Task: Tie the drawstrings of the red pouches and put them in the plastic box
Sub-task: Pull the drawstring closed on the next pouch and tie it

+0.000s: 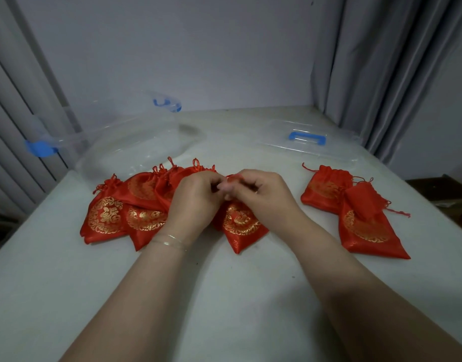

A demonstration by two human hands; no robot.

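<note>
A red pouch (241, 226) with a gold emblem lies in the middle of the table. My left hand (196, 199) and my right hand (261, 192) meet over its top, and both pinch its red drawstring (231, 178). The pouch's mouth is hidden under my fingers. To the left lies a pile of several red pouches (125, 205) with knotted cords. Two more red pouches (355, 212) lie at the right, their cords loose. The clear plastic box (125, 142) with blue latches stands at the back left with nothing red in it.
The clear lid (307, 142) with a blue handle lies at the back right on the white table (224, 296). Grey curtains hang at the left and right. The wall stands just behind the table.
</note>
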